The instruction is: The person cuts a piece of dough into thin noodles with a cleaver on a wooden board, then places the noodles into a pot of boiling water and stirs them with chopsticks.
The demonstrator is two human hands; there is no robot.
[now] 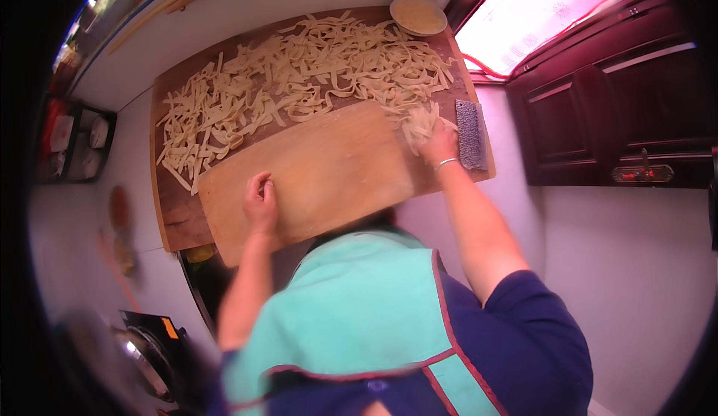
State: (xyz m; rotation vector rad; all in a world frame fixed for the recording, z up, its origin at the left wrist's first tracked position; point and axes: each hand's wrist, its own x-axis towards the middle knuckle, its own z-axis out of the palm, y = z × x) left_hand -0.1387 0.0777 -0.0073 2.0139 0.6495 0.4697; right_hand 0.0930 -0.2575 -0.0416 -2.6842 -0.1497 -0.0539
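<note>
My right hand (440,145), with a bracelet at its wrist, is closed round a bunch of flat, pale noodles (420,124) just off the right end of the smaller cutting board. My left hand (260,200) hovers over or rests on the left part of that wooden cutting board (336,165); its fingers are curled in and nothing shows in them. Many more cut noodles (299,64) lie in a loose, floury layer across the large wooden board (179,218) beneath. Close to my right hand is a grey, speckled rectangular piece (470,133).
A white bowl of yellowish, grainy stuff (417,16) stands at the far right corner. Dark cabinet doors (621,94) and a bright window (538,19) are to the right. A black rack (86,143) hangs at left, above a round metal pan (146,360) at lower left.
</note>
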